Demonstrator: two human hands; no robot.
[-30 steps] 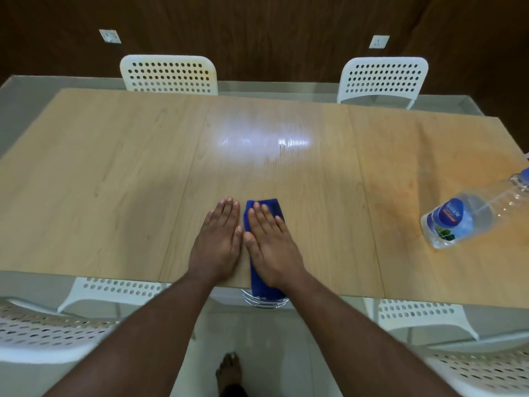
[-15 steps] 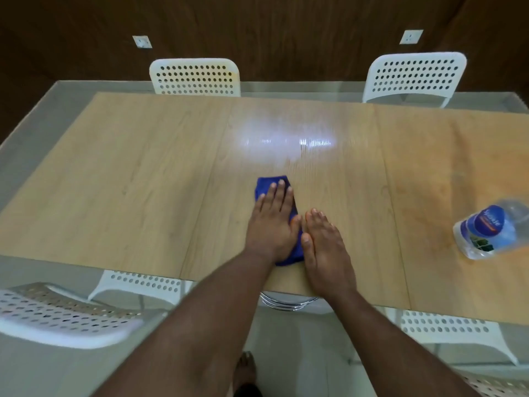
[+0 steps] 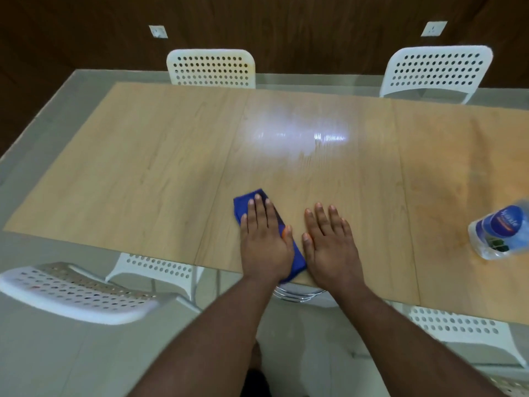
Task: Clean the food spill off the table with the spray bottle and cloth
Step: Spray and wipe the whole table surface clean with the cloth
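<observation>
The table (image 3: 160, 167) spreads ahead of my hands. The bottle (image 3: 499, 233) lies well right of them, out of the wiping path. My left hand (image 3: 264, 242) presses flat, fingers straight, on the cloth (image 3: 242, 206) to scrub; my right hand (image 3: 332, 245) rests flat beside it, bracing.

One cloth (image 3: 243, 206), one bottle (image 3: 499, 233), two hands, four white chairs, two wall sockets, one table (image 3: 143, 167)

Bottle label: the clear plastic bottle (image 3: 499, 232), lying at the right edge of the table, carries a blue label with slanted white script; blur leaves the word unreadable.
Below the blue label: a small dark green mark, not readable.
Elsewhere: no readable text.
</observation>
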